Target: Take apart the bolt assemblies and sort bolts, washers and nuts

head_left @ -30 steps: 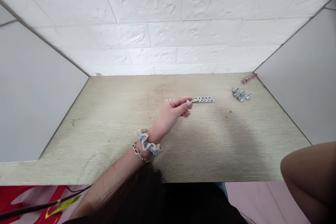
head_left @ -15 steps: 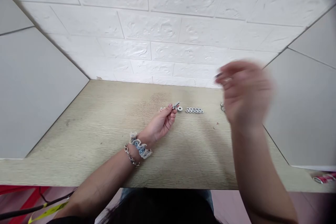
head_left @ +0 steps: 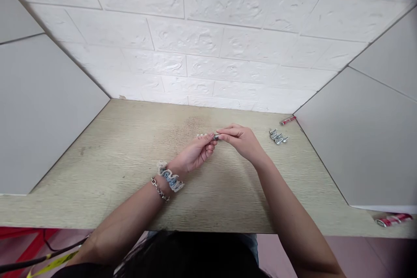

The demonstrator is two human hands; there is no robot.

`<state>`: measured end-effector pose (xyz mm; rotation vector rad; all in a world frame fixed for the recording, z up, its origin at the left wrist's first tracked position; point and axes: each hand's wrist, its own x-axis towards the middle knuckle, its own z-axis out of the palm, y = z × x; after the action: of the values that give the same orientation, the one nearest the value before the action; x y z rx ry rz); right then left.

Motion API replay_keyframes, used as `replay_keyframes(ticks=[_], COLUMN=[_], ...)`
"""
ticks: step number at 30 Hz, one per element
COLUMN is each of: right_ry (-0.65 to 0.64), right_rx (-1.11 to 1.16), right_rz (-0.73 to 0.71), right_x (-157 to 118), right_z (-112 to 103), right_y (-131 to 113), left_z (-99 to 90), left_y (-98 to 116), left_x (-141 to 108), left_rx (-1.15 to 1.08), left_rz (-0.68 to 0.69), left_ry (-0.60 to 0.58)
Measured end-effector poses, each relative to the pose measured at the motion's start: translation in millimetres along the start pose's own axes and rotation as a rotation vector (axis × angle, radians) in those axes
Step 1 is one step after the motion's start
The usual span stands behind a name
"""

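Near the middle of the wooden table (head_left: 130, 160), my left hand (head_left: 197, 152) pinches a small silver bolt (head_left: 216, 137) between thumb and fingers. My right hand (head_left: 239, 139) meets it from the right, thumb and fingertips closed at the bolt's end; whether a smaller part is between them is hidden. Behind my left hand lie some small white pieces (head_left: 201, 135), partly covered. Several silver bolts (head_left: 278, 137) lie grouped on the table to the right of my right hand.
A red and silver object (head_left: 287, 120) lies by the right panel's back corner. Another (head_left: 393, 220) sits at the table's front right. White brick-pattern wall (head_left: 208, 65) stands behind, with grey panels (head_left: 48, 117) on both sides.
My right hand has come down and left from above the table to the bolt in my left hand. It now covers the rows of nuts, and the bolt group at the right shows.
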<state>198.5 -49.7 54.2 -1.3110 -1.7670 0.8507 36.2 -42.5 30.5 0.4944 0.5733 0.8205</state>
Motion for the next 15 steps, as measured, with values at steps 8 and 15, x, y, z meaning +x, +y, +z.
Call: replay_keyframes(ticks=[8,15], right_ry=[-0.021,0.048], right_rx=[-0.135,-0.145], right_rz=[-0.084,-0.174], right_x=[-3.5,-6.2], right_z=[4.0,9.0], right_y=[-3.2,-2.6], left_z=[-3.9,-3.0], left_y=[0.7,2.2], left_x=[1.0,0.3], left_rx=[0.041,0.041], left_rz=[-0.009,-0.02], left_ry=[-0.103,-0.111])
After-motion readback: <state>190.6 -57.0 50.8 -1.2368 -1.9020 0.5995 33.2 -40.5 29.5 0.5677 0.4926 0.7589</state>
